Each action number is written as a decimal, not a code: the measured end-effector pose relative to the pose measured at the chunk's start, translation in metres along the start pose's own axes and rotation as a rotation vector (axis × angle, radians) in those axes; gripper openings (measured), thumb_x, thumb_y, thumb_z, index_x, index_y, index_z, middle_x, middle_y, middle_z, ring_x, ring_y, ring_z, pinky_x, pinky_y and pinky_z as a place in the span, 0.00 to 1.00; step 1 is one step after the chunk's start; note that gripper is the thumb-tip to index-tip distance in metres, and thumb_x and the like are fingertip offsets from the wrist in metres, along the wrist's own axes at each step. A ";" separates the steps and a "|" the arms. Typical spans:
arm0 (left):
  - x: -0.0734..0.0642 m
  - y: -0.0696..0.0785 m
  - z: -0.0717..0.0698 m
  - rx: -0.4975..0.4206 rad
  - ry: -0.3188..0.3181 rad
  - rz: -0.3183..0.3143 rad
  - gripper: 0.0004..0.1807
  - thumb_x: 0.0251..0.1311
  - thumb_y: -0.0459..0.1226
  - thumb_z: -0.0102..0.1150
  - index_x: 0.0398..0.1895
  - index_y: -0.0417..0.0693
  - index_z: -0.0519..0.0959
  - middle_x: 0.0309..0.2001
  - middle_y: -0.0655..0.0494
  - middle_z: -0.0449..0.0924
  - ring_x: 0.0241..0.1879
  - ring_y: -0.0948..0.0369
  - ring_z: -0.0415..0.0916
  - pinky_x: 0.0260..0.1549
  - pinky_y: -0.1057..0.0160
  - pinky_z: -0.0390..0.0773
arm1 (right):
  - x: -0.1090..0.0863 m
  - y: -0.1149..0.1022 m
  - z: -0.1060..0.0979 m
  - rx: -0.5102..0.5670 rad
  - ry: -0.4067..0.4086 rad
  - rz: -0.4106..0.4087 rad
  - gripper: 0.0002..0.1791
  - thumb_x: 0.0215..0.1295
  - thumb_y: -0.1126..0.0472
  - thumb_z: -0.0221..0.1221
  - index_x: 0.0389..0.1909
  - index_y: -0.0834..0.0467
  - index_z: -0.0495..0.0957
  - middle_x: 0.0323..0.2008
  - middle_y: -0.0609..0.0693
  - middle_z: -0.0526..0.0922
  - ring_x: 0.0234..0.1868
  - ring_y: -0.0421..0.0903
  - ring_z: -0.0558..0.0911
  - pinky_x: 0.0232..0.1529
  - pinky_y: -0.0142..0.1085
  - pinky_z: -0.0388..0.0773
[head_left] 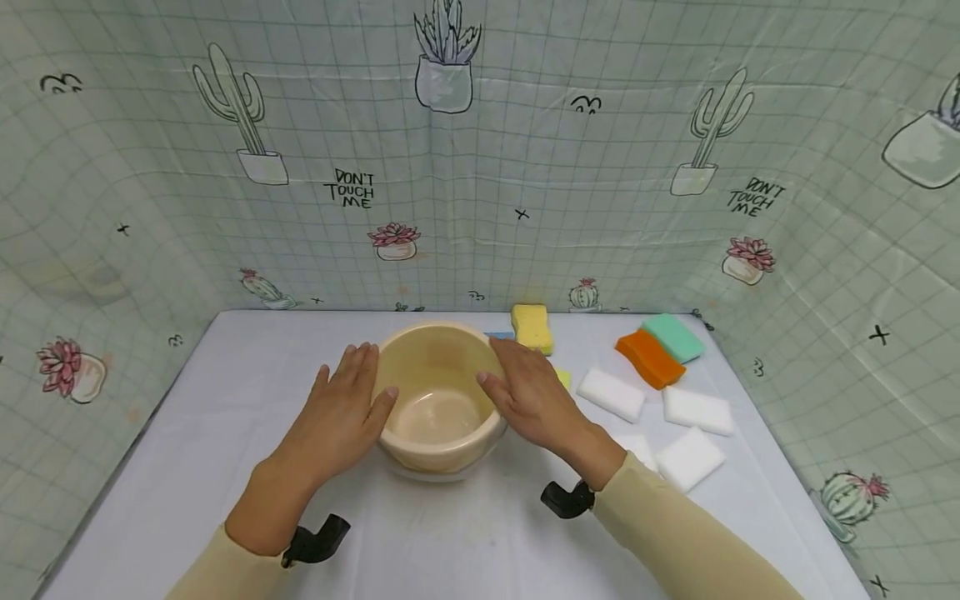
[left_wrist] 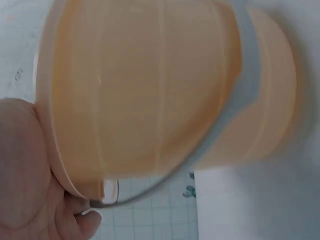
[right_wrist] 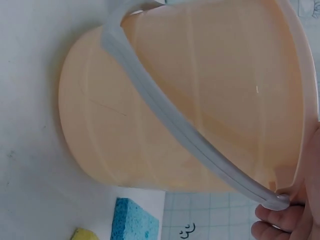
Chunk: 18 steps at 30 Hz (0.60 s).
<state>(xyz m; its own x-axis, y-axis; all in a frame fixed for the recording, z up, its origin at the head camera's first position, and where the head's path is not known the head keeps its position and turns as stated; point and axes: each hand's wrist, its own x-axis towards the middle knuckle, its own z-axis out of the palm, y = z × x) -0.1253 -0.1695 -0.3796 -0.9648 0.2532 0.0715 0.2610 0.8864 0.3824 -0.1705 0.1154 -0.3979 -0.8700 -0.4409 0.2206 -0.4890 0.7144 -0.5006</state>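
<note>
A peach-coloured plastic bucket (head_left: 442, 454) stands upright on the white-covered table between both hands, its inside bare in the head view. My left hand (head_left: 333, 417) lies along the left of the rim, fingers straight, thumb at the edge. On the other side my right hand (head_left: 534, 396) rests against the rim with extended fingers, its thumb tip over the edge. Both wrist views show the palms at the rim. A grey handle (right_wrist: 185, 132) hangs down slantwise against the bucket's near wall. Some fingertips lie close to its hinges; no hand grips the handle.
Behind the bucket lie a yellow sponge (head_left: 532, 327) and a blue sponge (right_wrist: 132, 220), partly hidden in the head view. To the right are an orange sponge (head_left: 649, 358), a green sponge (head_left: 673, 335) and several white sponges (head_left: 690, 460). A patterned curtain (head_left: 480, 183) surrounds the table (head_left: 187, 483).
</note>
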 end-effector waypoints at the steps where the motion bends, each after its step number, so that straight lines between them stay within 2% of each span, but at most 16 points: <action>1: 0.001 -0.003 -0.001 0.012 -0.004 0.006 0.39 0.84 0.50 0.40 0.83 0.30 0.50 0.83 0.34 0.50 0.84 0.38 0.43 0.78 0.28 0.44 | 0.000 0.000 0.001 0.010 0.003 0.002 0.35 0.83 0.49 0.51 0.79 0.68 0.62 0.76 0.65 0.69 0.80 0.62 0.65 0.80 0.61 0.58; 8: 0.014 -0.011 -0.010 0.087 -0.040 0.068 0.38 0.84 0.52 0.36 0.84 0.34 0.52 0.83 0.36 0.51 0.85 0.40 0.42 0.78 0.27 0.39 | -0.002 0.000 0.008 0.086 0.067 0.035 0.34 0.83 0.50 0.51 0.79 0.67 0.62 0.77 0.64 0.69 0.80 0.61 0.65 0.80 0.59 0.61; 13: 0.016 -0.013 -0.016 0.111 -0.058 0.053 0.37 0.84 0.49 0.38 0.84 0.34 0.51 0.83 0.36 0.52 0.84 0.39 0.42 0.77 0.25 0.38 | 0.004 -0.004 0.017 0.130 0.098 0.052 0.33 0.84 0.50 0.50 0.79 0.65 0.63 0.77 0.62 0.69 0.80 0.58 0.66 0.80 0.56 0.63; 18: 0.016 -0.015 -0.017 0.082 -0.065 0.031 0.39 0.84 0.51 0.38 0.84 0.33 0.50 0.84 0.35 0.50 0.84 0.38 0.42 0.77 0.25 0.39 | 0.005 -0.009 0.020 0.117 0.096 0.063 0.34 0.84 0.48 0.49 0.79 0.66 0.62 0.77 0.63 0.68 0.79 0.59 0.66 0.80 0.56 0.63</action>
<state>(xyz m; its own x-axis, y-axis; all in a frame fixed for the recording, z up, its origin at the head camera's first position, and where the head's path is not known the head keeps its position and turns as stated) -0.1448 -0.1859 -0.3686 -0.9525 0.3038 0.0209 0.2956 0.9058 0.3037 -0.1697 0.0957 -0.4090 -0.9033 -0.3394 0.2623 -0.4278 0.6680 -0.6089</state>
